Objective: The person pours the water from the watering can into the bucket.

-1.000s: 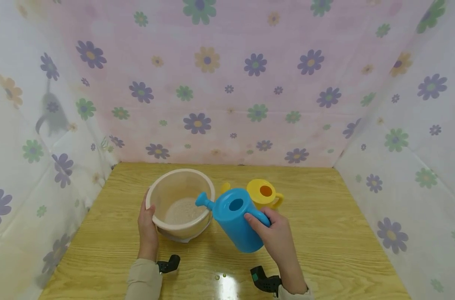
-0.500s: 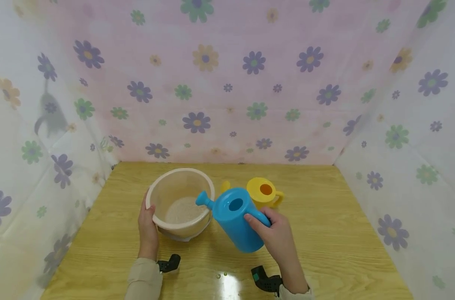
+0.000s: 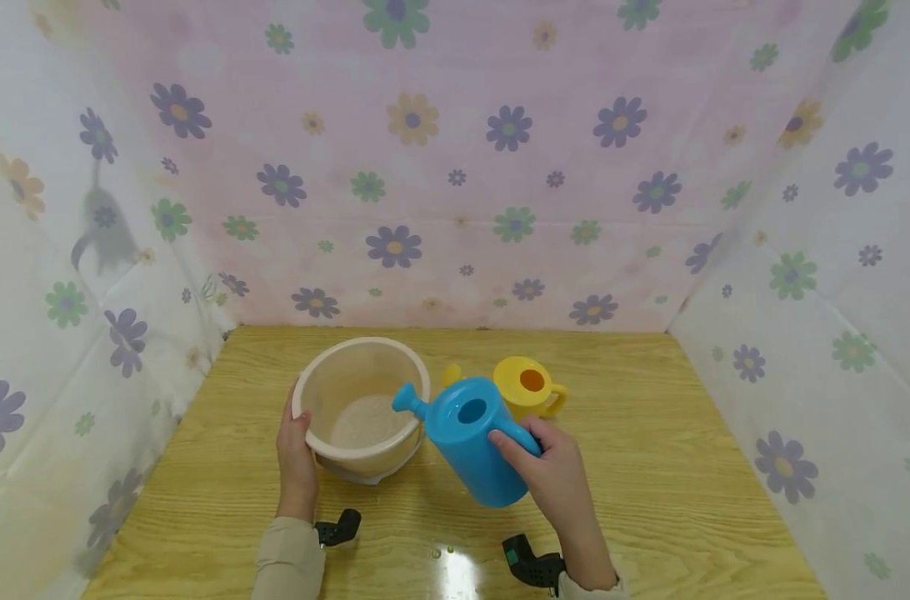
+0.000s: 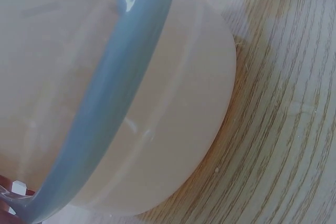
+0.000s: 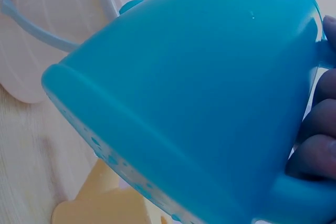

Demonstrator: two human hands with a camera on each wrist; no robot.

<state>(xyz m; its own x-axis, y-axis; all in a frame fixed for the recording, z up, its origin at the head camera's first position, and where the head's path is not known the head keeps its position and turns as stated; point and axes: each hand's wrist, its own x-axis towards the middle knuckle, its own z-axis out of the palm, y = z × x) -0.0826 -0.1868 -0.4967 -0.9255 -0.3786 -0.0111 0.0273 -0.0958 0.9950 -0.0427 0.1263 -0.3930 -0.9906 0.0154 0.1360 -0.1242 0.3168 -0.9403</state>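
Observation:
My left hand point(image 3: 296, 458) holds the left side of a cream plastic bucket point(image 3: 365, 465), its thumb at the rim and its fingers mostly hidden by the wall. The bucket's grey-blue handle point(image 4: 113, 87) hangs down across its outside. In my right hand point(image 3: 556, 475) is the handle of a blue watering can point(image 3: 479, 458). The can is tilted left, held off the table, and its spout point(image 3: 410, 400) reaches over the bucket's right rim. Water drops cling to the can's wall and base point(image 5: 121, 161) in the right wrist view.
Behind the blue can stands a yellow watering can point(image 3: 521, 385), partly hidden, its spout pointing left. Small drops point(image 3: 436, 553) lie on the wooden table point(image 3: 665, 467) near the front. Flower-patterned cloth point(image 3: 455, 217) walls the table at the back and both sides.

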